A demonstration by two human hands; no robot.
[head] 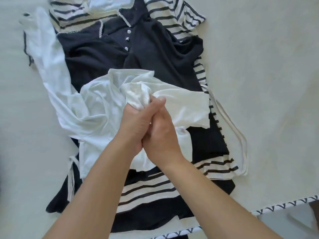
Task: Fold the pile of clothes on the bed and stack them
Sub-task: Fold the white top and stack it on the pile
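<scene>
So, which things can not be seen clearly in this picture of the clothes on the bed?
- Head view: the fingers of the left hand are buried in the white garment, and the right hand covers them.
- The striped shirt is cut off by the top edge.
- How many garments lie under the dark polo is hidden.

Bright, even daylight, soft picture

I see only faint shadows under the forearms; whites nearly blow out, edges bow toward 3 and 9 o'clock.
</scene>
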